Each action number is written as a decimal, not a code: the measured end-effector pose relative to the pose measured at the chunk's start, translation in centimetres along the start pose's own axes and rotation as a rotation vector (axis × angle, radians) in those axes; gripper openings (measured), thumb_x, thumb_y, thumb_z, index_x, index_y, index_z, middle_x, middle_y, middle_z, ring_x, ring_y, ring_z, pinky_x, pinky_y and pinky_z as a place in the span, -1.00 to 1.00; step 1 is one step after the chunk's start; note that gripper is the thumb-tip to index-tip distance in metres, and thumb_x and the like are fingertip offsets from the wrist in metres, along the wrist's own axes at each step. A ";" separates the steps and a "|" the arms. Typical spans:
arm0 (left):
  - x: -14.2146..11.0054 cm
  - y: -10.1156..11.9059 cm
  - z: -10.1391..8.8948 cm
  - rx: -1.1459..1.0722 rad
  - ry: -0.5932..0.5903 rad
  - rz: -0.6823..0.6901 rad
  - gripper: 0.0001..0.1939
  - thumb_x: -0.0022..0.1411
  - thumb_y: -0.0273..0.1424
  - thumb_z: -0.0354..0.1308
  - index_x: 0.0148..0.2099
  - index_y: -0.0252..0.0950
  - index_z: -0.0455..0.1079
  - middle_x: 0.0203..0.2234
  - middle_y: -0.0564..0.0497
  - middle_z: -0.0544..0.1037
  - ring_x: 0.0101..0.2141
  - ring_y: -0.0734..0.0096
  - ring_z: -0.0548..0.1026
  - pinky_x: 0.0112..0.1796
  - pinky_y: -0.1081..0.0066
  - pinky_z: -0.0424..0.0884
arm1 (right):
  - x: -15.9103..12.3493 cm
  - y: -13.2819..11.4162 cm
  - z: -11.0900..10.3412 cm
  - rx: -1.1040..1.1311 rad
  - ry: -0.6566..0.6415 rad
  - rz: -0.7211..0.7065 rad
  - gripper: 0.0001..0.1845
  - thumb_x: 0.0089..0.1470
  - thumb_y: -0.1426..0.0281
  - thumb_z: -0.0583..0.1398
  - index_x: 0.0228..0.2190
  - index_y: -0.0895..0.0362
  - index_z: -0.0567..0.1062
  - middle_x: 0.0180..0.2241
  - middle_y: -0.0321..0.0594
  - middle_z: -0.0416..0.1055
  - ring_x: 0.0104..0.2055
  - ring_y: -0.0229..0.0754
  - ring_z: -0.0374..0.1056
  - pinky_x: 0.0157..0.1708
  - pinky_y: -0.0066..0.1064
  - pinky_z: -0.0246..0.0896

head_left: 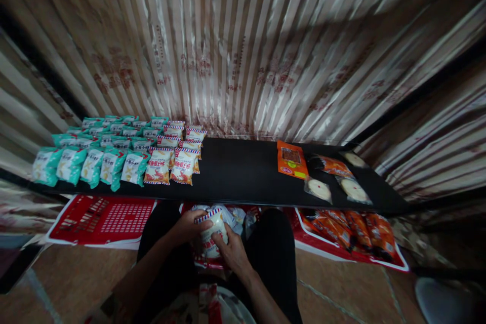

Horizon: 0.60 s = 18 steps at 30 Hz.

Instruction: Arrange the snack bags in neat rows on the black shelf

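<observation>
Between my knees, a white snack bag (213, 237) with a red-and-blue striped top edge is held in both hands. My left hand (188, 227) is closed on its upper left side, thumb across the front. My right hand (232, 250) grips the lower right side, with fingers partly hidden behind the bag. Just beyond my hands, more pale snack bags (237, 217) lie in a red basket, mostly covered by my hands and legs. On the black shelf ahead stand similar striped-edge snack bags (185, 164), beside rows of teal-and-white snack bags (134, 167).
On the right of the black shelf (239, 169) lie an orange packet (291, 159) and round pale packaged cakes (318, 188). Below are a red basket (125, 217) at left and one with orange bags (357, 228) at right. A striped curtain (235, 50) hangs behind.
</observation>
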State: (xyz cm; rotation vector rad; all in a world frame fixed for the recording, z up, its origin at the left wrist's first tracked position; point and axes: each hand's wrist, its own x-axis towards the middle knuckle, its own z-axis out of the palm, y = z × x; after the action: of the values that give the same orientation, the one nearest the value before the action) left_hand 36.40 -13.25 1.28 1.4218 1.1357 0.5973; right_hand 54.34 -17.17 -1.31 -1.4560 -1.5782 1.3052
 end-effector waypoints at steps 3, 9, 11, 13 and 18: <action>-0.3 0.1 0.1 -0.131 0.052 -0.052 -0.54 -0.01 -0.08 0.13 -0.24 -0.40 0.39 -0.43 0.00 0.48 -0.41 0.37 0.39 -0.41 0.45 0.28 | 0.2 0.2 0.2 0.034 0.037 0.014 -0.63 0.02 0.16 0.11 -0.23 0.16 0.43 -0.47 -0.28 0.44 -0.45 -0.23 0.31 -0.46 -0.47 0.17; -1.0 0.7 0.8 -0.373 0.212 -0.108 -0.52 -0.12 -0.13 0.24 -0.20 -0.36 0.39 -0.42 0.00 0.51 -0.39 0.34 0.44 -0.35 0.43 0.32 | 0.5 0.6 0.7 0.147 0.086 0.045 -0.58 0.01 0.12 0.11 -0.21 0.18 0.41 -0.43 -0.23 0.47 -0.44 -0.19 0.34 -0.45 -0.44 0.21; -1.1 0.6 1.4 -0.476 0.252 -0.127 -0.52 -0.14 -0.12 0.25 -0.22 -0.35 0.38 -0.45 0.01 0.53 -0.39 0.32 0.46 -0.34 0.41 0.35 | 0.5 0.6 0.8 0.177 0.106 0.050 -0.55 0.01 0.10 0.11 -0.20 0.19 0.41 -0.41 -0.20 0.48 -0.43 -0.18 0.34 -0.44 -0.42 0.23; -1.1 0.5 2.0 -0.538 0.291 -0.137 -0.54 -0.14 -0.10 0.25 -0.26 -0.34 0.37 -0.47 0.01 0.53 -0.39 0.30 0.47 -0.34 0.40 0.36 | 0.6 0.5 1.0 0.193 0.125 0.054 -0.54 0.00 0.09 0.11 -0.22 0.20 0.42 -0.40 -0.18 0.48 -0.42 -0.17 0.35 -0.43 -0.41 0.24; -1.0 -0.1 3.3 -0.507 0.420 -0.126 -0.61 -0.09 -0.08 0.21 -0.38 -0.32 0.35 -0.51 0.02 0.54 -0.43 0.33 0.48 -0.41 0.45 0.37 | 0.8 0.4 1.5 0.262 0.173 0.081 -0.51 -0.03 0.06 0.13 -0.23 0.21 0.43 -0.43 -0.17 0.48 -0.39 -0.13 0.37 -0.40 -0.38 0.27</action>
State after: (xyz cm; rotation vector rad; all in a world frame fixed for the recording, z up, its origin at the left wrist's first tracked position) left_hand 38.86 -15.61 0.74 0.8026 1.2714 1.0415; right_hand 52.93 -16.80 -2.37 -1.4369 -1.2001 1.3360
